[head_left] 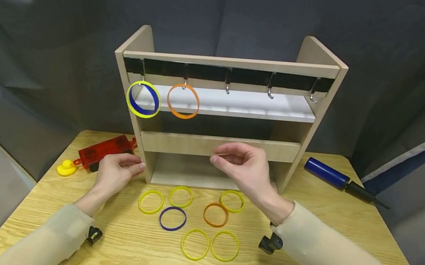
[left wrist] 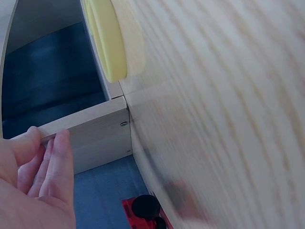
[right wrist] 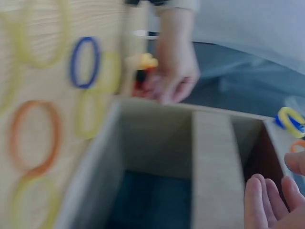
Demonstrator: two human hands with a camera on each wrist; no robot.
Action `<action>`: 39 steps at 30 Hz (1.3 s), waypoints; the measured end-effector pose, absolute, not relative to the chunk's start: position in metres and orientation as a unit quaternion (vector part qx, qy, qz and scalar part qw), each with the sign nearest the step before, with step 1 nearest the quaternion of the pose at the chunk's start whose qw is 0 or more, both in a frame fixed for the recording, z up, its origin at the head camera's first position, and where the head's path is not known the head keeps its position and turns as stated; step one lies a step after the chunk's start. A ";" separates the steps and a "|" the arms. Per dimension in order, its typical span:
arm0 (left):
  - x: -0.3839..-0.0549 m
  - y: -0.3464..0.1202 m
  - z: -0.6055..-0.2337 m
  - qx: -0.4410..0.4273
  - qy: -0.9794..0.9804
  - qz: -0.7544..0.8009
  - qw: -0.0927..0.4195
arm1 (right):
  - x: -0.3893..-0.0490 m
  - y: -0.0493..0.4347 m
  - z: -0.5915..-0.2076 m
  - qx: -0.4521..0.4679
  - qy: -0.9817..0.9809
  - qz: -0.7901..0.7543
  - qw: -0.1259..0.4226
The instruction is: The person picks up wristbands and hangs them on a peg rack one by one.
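At the left of a small wooden shelf (head_left: 218, 147), my left hand (head_left: 117, 174) pinches the edge of a board between thumb and fingers, plain in the left wrist view. My right hand (head_left: 246, 169) hovers before the shelf's middle board, fingers loosely bent, holding nothing. A yellow ring (head_left: 143, 115) and a blue ring (head_left: 142, 109) hang together on the leftmost hook. From the second hook hangs an orange ring (head_left: 182, 116). On the table before the shelf lie a blue ring (head_left: 171, 229), an orange ring (head_left: 214, 225) and several yellow rings (head_left: 193, 259).
Three bare hooks (head_left: 227, 85) line the rail's right part. Left of the shelf are a red toy cart (head_left: 104, 150) and a yellow rubber duck (head_left: 67, 168). A blue hand pump (head_left: 326, 174) with a black nozzle lies at right on the wooden table (head_left: 122, 258).
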State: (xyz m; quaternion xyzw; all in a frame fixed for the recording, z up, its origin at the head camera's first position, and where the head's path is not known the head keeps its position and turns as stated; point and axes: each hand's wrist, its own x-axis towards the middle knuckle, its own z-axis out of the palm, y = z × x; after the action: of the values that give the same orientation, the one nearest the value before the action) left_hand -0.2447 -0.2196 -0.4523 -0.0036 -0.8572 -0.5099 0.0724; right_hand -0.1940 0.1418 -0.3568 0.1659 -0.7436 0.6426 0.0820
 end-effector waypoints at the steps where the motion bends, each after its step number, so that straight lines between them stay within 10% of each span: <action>1: -0.245 -0.220 -0.453 -0.004 -0.857 -0.510 0.073 | -0.192 0.147 -0.364 0.164 -0.758 0.627 0.069; 18: -0.245 -0.219 -0.453 -0.007 -0.858 -0.508 0.077 | -0.149 0.218 -0.468 0.180 -0.850 0.473 -0.144; 39: -0.246 -0.221 -0.456 -0.006 -0.851 -0.519 0.075 | -0.147 0.209 -0.478 0.168 -0.859 0.458 -0.153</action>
State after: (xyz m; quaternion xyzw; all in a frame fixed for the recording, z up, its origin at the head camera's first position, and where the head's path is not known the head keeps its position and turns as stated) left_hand -0.2465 -0.2215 -0.4564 -0.0065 -0.8512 -0.5195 0.0746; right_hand -0.1467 0.2086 -0.4784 0.1680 -0.8592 0.4584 -0.1532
